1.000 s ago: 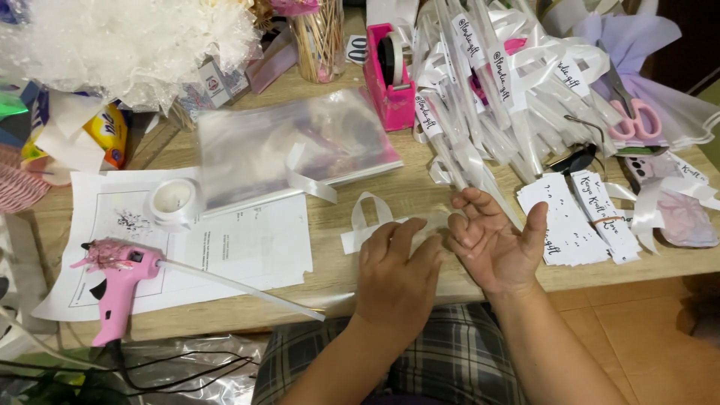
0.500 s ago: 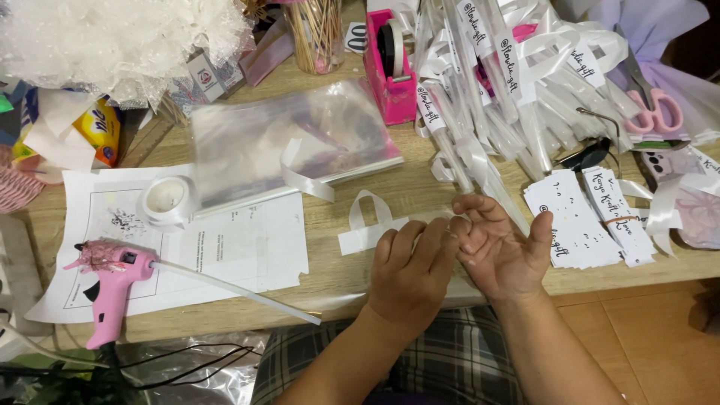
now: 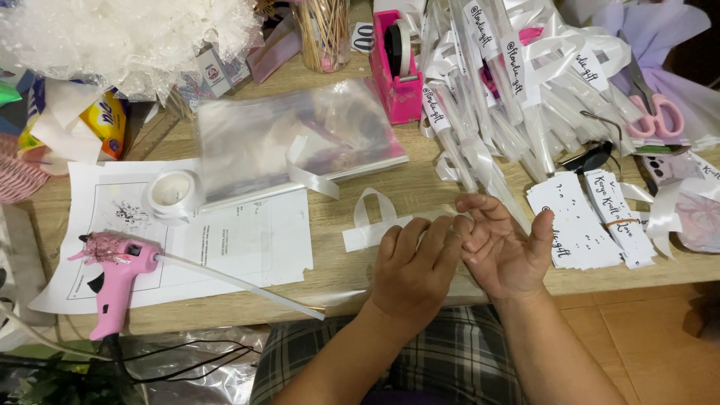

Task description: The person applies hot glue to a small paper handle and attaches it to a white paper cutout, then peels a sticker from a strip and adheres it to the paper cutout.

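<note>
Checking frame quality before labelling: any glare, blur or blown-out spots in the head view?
Head view: even, soft light and faint shadows; both hands, left hand and right hand, look sharp, no motion blur. Glare sheens the clear plastic bag; the white netting at top left is nearly blown out. The lower edge under the table is dim.
</note>
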